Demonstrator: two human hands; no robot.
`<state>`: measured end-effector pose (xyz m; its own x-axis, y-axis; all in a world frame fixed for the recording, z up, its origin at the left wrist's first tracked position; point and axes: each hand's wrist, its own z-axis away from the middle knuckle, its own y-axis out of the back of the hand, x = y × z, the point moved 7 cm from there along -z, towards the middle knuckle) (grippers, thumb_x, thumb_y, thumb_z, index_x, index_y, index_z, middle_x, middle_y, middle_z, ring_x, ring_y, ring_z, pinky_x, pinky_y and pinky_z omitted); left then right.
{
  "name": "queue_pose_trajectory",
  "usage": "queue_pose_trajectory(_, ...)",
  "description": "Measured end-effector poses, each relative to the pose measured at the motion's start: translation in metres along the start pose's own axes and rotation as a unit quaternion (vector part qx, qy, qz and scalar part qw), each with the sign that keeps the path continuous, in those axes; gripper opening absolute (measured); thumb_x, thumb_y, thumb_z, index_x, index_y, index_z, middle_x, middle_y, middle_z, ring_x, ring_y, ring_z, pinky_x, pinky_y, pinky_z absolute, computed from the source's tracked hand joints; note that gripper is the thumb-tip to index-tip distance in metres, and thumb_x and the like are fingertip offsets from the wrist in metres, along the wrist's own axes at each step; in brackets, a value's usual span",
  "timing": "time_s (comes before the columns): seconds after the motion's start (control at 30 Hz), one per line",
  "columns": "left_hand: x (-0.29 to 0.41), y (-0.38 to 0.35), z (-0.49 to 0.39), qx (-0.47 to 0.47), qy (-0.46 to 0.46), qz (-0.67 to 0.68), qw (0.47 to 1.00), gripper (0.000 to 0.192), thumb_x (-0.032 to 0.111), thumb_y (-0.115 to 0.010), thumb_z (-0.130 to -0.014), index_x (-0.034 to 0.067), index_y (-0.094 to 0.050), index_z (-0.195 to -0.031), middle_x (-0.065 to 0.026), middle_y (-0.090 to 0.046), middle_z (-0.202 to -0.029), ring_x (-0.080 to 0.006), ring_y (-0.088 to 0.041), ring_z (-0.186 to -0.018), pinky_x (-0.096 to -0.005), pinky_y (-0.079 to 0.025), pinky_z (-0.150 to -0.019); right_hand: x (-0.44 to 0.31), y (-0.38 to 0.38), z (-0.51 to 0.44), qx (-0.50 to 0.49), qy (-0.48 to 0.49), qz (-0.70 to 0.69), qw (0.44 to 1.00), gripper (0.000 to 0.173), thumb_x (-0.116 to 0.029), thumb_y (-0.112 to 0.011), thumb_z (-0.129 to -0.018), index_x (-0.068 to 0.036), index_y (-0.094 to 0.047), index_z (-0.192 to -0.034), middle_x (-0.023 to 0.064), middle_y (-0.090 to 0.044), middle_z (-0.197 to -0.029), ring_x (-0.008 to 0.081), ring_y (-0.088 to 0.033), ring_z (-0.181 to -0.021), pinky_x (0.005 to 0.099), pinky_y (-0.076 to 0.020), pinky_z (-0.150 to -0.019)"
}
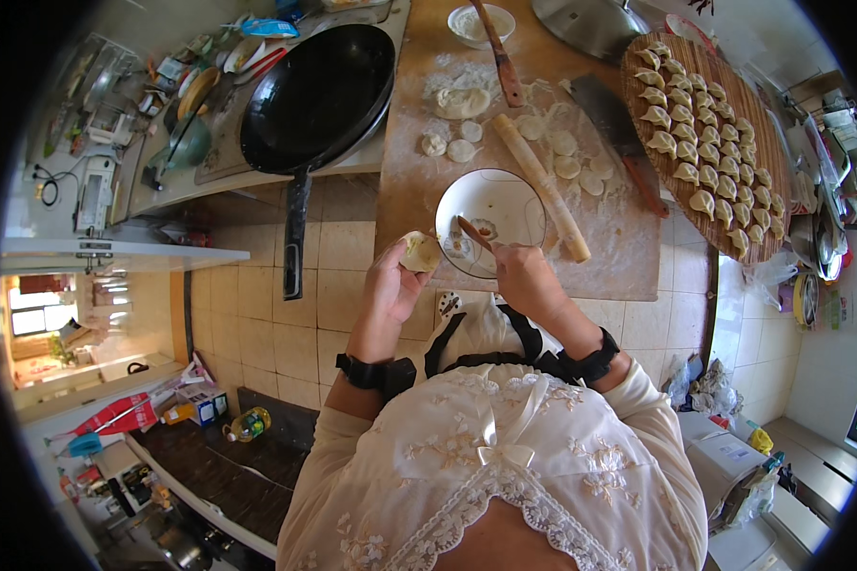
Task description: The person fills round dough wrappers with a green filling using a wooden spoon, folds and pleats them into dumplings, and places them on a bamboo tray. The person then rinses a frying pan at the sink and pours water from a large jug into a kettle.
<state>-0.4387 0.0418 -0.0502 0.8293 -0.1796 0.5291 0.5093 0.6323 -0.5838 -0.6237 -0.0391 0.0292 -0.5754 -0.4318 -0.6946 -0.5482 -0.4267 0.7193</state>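
Observation:
My left hand (398,282) holds a round dough wrapper (420,252) with a little greenish filling on it, left of a white bowl (521,196). In my right hand (530,278) is a brown utensil (473,233), its tip inside the bowl; its exact kind is unclear. The bowl holds only small bits of filling. A wooden rolling pin (543,189) lies against the bowl's right side. Beyond the bowl are small flattened dough pieces (461,150) and a larger lump of dough (462,103) on the floured wooden board (407,185).
A cleaver (603,114) lies right of the rolling pin. A wooden tray (632,86) bears several rows of folded dumplings (685,132). A flour bowl (464,39) with a wooden-handled tool (503,64) across it stands at the back. Left is a black wok (314,100), its handle jutting past the counter.

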Motion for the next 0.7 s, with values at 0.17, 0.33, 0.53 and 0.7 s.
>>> queue_pose_trajectory(0.17,-0.003,-0.008,-0.002,-0.026,0.017,0.041,0.999,0.032,0.022,-0.049,-0.096,0.000,-0.055,-0.119,-0.0123,-0.063,-0.115,-0.0242,-0.062,-0.104,-0.0382,-0.053,-0.088,-0.001,0.007,0.005,-0.006,-0.008,-0.106,0.994,0.012,0.000,-0.055,-0.083,0.005,-0.064,-0.088,0.0249,-0.063,-0.077,0.0420,-0.062,-0.072,0.0432,-0.0499,-0.063)
queue_pose_trajectory(0.33,-0.003,-0.020,-0.005,-0.131,0.011,0.105,0.986,0.035,0.024,-0.046,-0.096,-0.001,-0.056,-0.118,-0.0112,-0.063,-0.115,-0.0240,-0.060,-0.107,-0.0375,-0.051,-0.090,-0.024,0.015,0.016,0.031,0.033,-0.141,0.989,0.017,0.001,-0.054,-0.081,0.002,-0.065,-0.095,0.0235,-0.062,-0.075,0.0430,-0.061,-0.074,0.0455,-0.0504,-0.065)
queue_pose_trajectory(0.53,-0.006,-0.022,-0.001,-0.103,-0.004,0.163,0.981,0.037,0.026,-0.044,-0.097,-0.002,-0.056,-0.119,-0.0119,-0.063,-0.118,-0.0240,-0.060,-0.108,-0.0384,-0.048,-0.093,-0.040,0.010,0.025,0.009,0.086,-0.082,0.993,0.027,-0.002,-0.057,-0.082,-0.001,-0.064,-0.108,0.0186,-0.062,-0.084,0.0399,-0.063,-0.072,0.0455,-0.0529,-0.065)
queue_pose_trajectory(0.7,-0.005,-0.024,0.005,-0.121,-0.019,0.146,0.982,0.045,0.029,-0.038,-0.098,-0.002,-0.051,-0.128,-0.0129,-0.061,-0.123,-0.0254,-0.057,-0.114,-0.0394,-0.045,-0.097,-0.027,0.013,0.022,0.036,0.030,0.005,0.999,0.029,-0.001,-0.056,-0.082,0.001,-0.062,-0.110,0.0185,-0.062,-0.085,0.0398,-0.062,-0.072,0.0446,-0.0517,-0.063)
